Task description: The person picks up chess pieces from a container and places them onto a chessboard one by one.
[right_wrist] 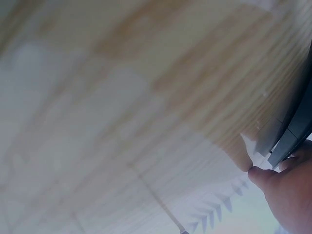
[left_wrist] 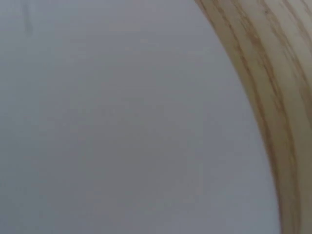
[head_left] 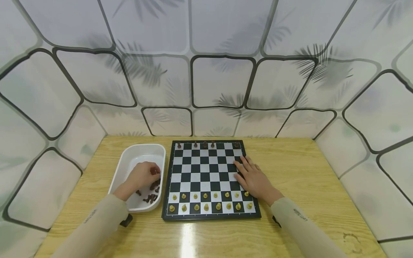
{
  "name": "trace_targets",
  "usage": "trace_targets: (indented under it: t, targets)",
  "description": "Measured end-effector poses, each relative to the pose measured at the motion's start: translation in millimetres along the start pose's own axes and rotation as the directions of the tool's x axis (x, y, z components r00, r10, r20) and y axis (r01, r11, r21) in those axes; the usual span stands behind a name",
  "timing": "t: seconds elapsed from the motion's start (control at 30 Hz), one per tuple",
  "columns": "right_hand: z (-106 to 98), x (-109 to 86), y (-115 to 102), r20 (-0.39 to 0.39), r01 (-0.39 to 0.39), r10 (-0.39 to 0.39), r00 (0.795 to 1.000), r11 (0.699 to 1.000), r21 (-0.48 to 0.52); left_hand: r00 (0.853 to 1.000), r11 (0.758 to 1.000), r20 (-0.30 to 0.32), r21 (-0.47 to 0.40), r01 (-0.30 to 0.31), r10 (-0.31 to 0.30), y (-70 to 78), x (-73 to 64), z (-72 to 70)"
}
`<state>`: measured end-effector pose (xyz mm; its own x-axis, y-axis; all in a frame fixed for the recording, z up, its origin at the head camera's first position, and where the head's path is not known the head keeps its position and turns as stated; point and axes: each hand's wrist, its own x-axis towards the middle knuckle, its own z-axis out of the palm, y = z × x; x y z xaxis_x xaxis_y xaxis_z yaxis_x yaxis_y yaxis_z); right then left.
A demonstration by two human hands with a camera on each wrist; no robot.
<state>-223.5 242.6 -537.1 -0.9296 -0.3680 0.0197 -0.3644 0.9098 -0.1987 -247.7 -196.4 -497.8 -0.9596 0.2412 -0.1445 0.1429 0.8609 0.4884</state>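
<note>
A black-and-white chessboard lies at the middle of the wooden table. Light pieces fill its two near rows, and several dark pieces stand on its far row. Left of it sits a white bin holding loose dark pieces. My left hand is inside the bin, its fingers curled round a dark piece. My right hand lies flat on the board's right side with straight fingers. In the right wrist view, part of the right hand shows beside the board's edge.
Patterned white panels wall in the table on the left, back and right. Bare wood lies right of the board and along the near edge. The left wrist view shows only the bin's white wall and a strip of table.
</note>
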Motion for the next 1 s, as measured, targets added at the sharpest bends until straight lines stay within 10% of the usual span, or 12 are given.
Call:
trace_targets:
  t: [0.5,1.0]
  targets:
    - [0.2,0.4,0.5,0.004,-0.003,0.003,1.000,1.000,0.004,0.987,0.989,-0.157,-0.135,-0.058,0.036,-7.4,-6.1,-7.1]
    - [2.6,0.8,1.6,0.004,-0.005,0.005,1.000,1.000,0.006,0.937,0.979,-0.341,-0.152,-0.137,0.078,4.0,-7.3,-21.3]
